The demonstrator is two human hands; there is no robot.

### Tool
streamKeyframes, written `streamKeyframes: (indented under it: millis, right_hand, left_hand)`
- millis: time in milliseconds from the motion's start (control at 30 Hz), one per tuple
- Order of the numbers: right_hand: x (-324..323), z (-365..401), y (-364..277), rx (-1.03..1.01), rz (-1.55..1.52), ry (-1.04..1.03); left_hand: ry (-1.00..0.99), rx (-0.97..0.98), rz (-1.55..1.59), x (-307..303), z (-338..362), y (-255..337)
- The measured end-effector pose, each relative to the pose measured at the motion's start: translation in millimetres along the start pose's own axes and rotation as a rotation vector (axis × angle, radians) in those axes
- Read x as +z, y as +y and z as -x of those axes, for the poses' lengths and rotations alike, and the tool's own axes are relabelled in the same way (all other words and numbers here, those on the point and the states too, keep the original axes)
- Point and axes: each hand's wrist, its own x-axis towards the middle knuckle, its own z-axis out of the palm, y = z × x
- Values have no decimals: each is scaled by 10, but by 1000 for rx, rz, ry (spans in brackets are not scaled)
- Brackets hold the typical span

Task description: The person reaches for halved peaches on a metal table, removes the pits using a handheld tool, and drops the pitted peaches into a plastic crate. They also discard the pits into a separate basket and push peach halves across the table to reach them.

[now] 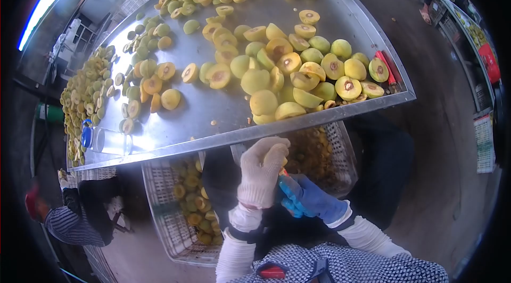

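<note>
My left hand [262, 168], in a white knitted glove, is closed at the table's front edge. A sliver of yellow fruit [284, 163] shows at its fingers. Just below and to the right, my right hand [316, 196] in a blue glove is curled against it. A small orange-red bit shows between the hands, but what the right fingers grip is hidden. Beyond them, halved yellow-green stone fruit [264, 103] lie heaped on the metal table [197, 118]. Some cut faces show brown pits or hollows.
Beneath the table edge stand a white crate of fruit [165, 211] and another crate [346, 168] with pieces inside. A red-handled tool [387, 67] lies in the table's right corner. A clear blue-capped jar [109, 140] is at left. Another person [80, 222] sits at lower left.
</note>
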Motion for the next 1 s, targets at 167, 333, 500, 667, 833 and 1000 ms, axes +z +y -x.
streamKeyframes:
  millis: [167, 333, 500, 667, 833, 1000]
  right_hand:
    - [25, 87, 173, 135, -426, -213]
    - [5, 187, 5, 634, -1310, 4]
    - [-426, 112, 219, 106, -618, -238]
    - [-355, -14, 184, 269, -369, 100]
    - [-185, -185, 322, 148, 130, 141]
    - [-217, -142, 347, 250, 23, 118]
  left_hand:
    - [-379, -281, 59, -213, -170, 19]
    - [-369, -115, 906, 22, 35, -342]
    - [43, -13, 68, -714, 287, -237]
    - [185, 82, -559, -1762, 266, 295]
    - [297, 30, -1181, -1964, -1114, 436]
    - [52, -144, -1377, -2153, -1862, 76]
